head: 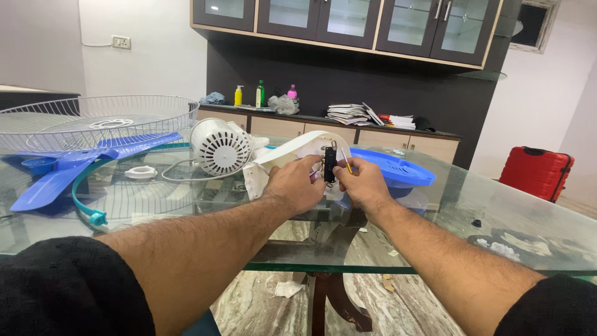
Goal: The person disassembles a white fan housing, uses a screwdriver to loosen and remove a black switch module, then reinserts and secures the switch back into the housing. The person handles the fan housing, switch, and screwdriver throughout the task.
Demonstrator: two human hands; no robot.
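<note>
Left hand (297, 185) grips the white housing (292, 155); right hand (360, 185) pinches the black switch (330, 163). Near the table's (528, 242) middle, brace the housing firmly, keeping the switch square.

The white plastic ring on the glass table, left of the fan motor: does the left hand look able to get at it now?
Probably yes. The white plastic ring lies uncovered on the glass table, with bare glass between it and the left hand. But that hand now grips the white fan housing and would have to release it.
</note>
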